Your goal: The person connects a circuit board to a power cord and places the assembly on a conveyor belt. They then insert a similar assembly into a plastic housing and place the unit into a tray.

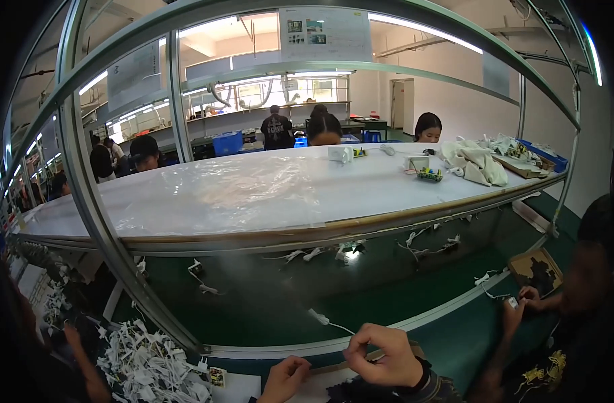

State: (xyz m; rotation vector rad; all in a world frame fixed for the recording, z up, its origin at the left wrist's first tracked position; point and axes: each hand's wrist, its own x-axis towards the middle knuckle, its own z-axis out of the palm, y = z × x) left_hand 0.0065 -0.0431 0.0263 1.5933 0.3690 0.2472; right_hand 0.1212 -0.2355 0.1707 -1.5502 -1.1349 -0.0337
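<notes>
My right hand is raised at the lower middle, thumb and forefinger curled into a ring. A thin white cable runs into its fingers, and a white plug-like end lies on the dark green surface beyond. My left hand, lower and to the left, has its fingers curled together. What it holds, if anything, is hidden. Left of it lies a big heap of white plugs and cables, with a small circuit board at its edge. Between and below my hands a cardboard edge shows in part.
A metal frame post rises at the left. Ahead, a raised white shelf carries plastic film, circuit boards and a cloth. Corded pieces lie beneath it. Co-workers sit at both sides; one person's hands are near a cardboard box.
</notes>
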